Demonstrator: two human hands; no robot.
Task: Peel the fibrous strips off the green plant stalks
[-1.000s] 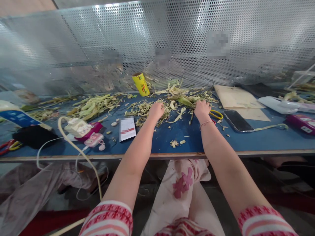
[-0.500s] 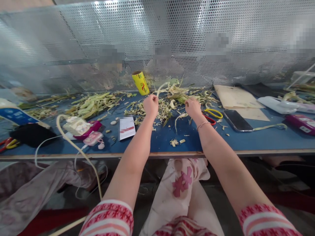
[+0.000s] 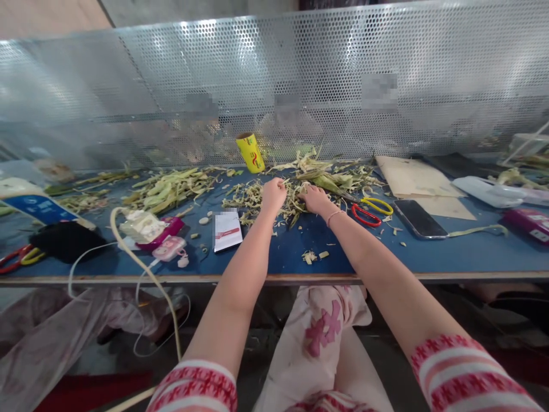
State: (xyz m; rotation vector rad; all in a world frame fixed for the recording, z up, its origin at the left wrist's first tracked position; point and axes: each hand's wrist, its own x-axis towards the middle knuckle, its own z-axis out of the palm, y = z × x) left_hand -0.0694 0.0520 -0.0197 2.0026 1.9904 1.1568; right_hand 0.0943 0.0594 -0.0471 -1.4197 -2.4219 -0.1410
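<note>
Blue tabletop (image 3: 429, 254), heap of pale green-yellow husk shreds (image 3: 274, 197): both hands lowered onto it since half a second ago. Left hand (image 3: 273, 193) fisted on shreds; right hand (image 3: 316, 199) spread flat, the strip it held dropped.

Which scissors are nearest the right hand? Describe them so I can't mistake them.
On the blue table, look just right of the right hand, before the black phone. Two loop handles lie there; the red scissors are nearer the wrist, the yellow scissors behind them.

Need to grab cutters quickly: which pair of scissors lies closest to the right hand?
The red-and-yellow scissors just beside the right hand; the other pair lies at the far left edge.
</note>
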